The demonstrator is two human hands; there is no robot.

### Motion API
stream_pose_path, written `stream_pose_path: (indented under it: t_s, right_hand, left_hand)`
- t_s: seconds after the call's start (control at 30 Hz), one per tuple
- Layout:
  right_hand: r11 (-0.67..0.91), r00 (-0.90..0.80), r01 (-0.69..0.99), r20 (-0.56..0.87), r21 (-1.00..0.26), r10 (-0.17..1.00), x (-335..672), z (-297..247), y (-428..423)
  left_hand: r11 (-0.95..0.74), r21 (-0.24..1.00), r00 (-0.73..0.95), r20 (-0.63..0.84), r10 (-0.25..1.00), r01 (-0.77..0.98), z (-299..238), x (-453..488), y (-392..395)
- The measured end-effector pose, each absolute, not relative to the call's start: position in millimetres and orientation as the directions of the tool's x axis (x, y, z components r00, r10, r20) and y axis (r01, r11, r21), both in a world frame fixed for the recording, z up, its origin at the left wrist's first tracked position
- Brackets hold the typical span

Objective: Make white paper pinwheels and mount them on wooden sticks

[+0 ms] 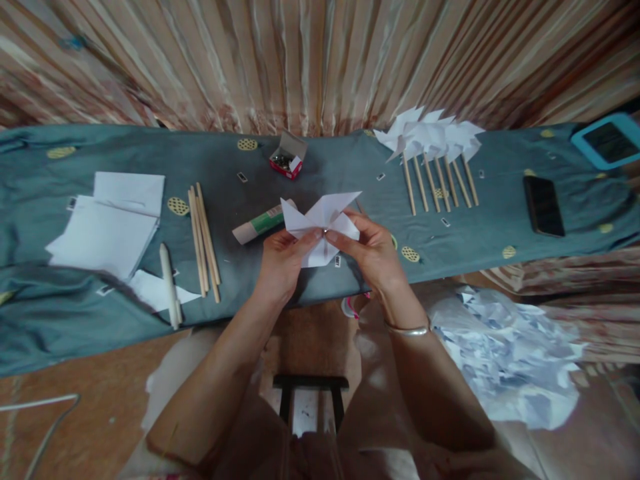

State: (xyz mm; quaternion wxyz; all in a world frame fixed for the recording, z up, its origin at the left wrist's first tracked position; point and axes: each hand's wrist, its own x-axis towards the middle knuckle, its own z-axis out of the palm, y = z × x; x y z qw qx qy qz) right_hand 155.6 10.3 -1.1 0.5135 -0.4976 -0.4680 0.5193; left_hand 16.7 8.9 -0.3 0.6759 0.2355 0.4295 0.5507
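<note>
Between my two hands is a white paper pinwheel (327, 212) with a small shiny pin at its centre. My left hand (284, 260) is closed on its left side, the thumb resting close to the pin. From the right, my right hand (373, 250) grips it, the thumb pressed at the centre. Fingers behind the paper are mostly hidden. Just left of the pinwheel lies a green and white glue stick (263, 223). Behind it stands an open red box (287, 160) holding small metal pins. Several bare wooden sticks (201, 243) lie to the left.
White paper sheets (115, 220) and a pale utility knife (169, 283) are at left. Several pinwheels on sticks (430, 137) lie at the back right. Beyond them are a black phone (544, 205) and a blue-framed device (607, 141). A bag of paper pieces (510, 353) sits below the table (480, 233).
</note>
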Motion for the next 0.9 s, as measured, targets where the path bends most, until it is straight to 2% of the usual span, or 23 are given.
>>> stream_pose_path:
  t_s: [0.23,0.5,0.6,0.7,0.9]
  right_hand:
    - [0.126,0.228,0.294,0.198,-0.947,0.953,152.8,-3.7,4.7]
    - [0.300,0.134,0.591,0.458,-0.749,0.879,150.4,12.0,-9.4]
    - [0.320,0.126,0.634,0.503,-0.704,0.855,150.9,14.6,-11.1]
    - [0.339,0.121,0.616,0.511,-0.711,0.851,150.9,18.8,-12.0]
    - [0.285,0.072,0.536,0.379,-0.795,0.923,149.3,21.7,-10.9]
  left_hand:
    - [0.275,0.779,-0.009,-0.338,0.941,-0.564,0.5,18.9,10.6]
    - [0.259,0.794,-0.036,-0.333,0.942,-0.550,-1.5,19.9,11.8]
    - [0.260,0.785,-0.041,-0.340,0.939,-0.563,-1.2,19.9,12.2]
    - [0.269,0.779,-0.029,-0.345,0.938,-0.567,0.2,20.5,12.6]
    - [0.251,0.812,-0.054,-0.327,0.943,-0.526,0.4,24.3,13.4]
